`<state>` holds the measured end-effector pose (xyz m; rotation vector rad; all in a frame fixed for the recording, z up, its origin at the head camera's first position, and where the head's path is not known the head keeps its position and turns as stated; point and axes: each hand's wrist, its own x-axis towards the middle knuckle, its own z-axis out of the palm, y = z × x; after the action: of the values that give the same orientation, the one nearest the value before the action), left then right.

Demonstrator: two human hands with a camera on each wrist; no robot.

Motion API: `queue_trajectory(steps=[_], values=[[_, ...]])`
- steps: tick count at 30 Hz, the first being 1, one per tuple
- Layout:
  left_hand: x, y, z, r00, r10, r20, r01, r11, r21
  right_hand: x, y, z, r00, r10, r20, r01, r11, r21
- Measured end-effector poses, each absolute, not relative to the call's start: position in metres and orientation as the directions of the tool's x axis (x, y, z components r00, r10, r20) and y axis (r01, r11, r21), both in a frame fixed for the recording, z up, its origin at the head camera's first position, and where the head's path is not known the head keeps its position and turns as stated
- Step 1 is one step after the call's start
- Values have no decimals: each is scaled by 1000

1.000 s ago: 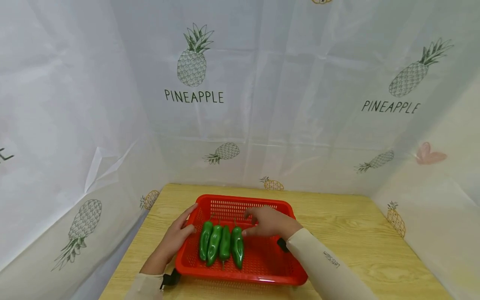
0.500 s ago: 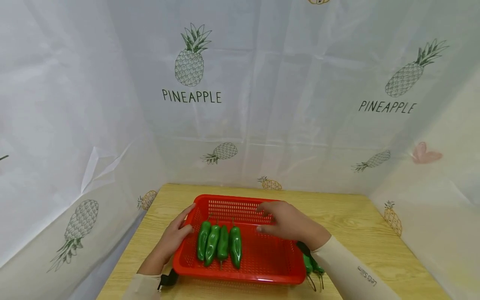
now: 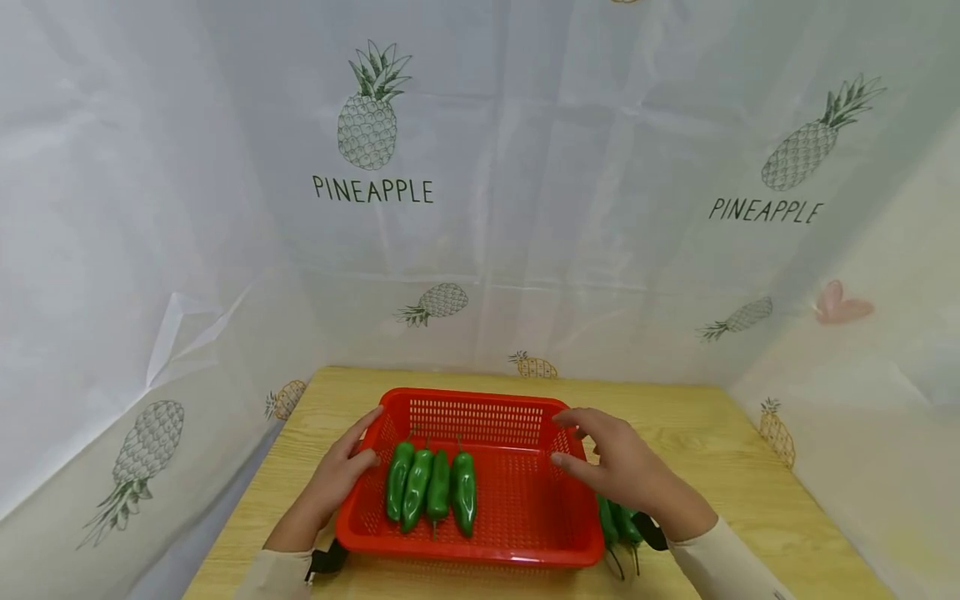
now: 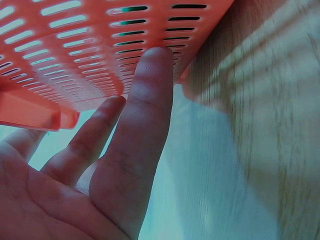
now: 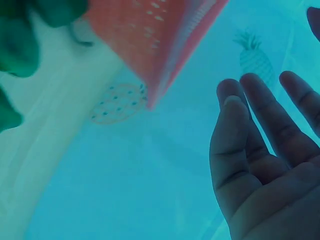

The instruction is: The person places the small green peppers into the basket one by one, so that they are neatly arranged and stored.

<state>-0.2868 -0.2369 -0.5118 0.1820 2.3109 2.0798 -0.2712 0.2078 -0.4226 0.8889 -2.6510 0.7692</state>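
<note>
Left hand [image 3: 333, 475]: pinched left rim of red slotted plastic basket [image 3: 517, 492] | Right hand [image 3: 626, 462]: hung loosely spread near right rim | Four glossy long green peppers [image 3: 438, 490]: lay in basket's left half

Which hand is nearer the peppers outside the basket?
Right. The right hand is close to those peppers, not touching; the left hand touches the opposite end of the basket.

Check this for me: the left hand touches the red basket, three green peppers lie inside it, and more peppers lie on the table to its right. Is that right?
Not quite: the head view shows four green peppers inside the red basket, not three. The left hand does touch it, and more peppers lie on the table to its right.
</note>
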Motion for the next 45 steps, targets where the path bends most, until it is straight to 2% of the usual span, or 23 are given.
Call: queue_trajectory(steps=[10,16,25,32,45], values=[[-286,-235,-513,-992,109,58,67,82,994,-264,251,-449,-826,-370,425,-546,713,-440],[-289,-235,-515,-992,112,56,65,83,994,-262,267,-466,-867,-305,394,-478,732,-486],[-289,-233,-516,-991,117,57,68,85,994,-259,288,-487,-928,-226,297,-367,698,-615],[-289,-236,-515,-994,93,57,65,85,994,-261,301,-502,-939,-192,286,-339,667,-663],[-288,-238,-512,-994,94,62,72,102,992,-269,310,-513,-950,-158,269,-303,670,-677]])
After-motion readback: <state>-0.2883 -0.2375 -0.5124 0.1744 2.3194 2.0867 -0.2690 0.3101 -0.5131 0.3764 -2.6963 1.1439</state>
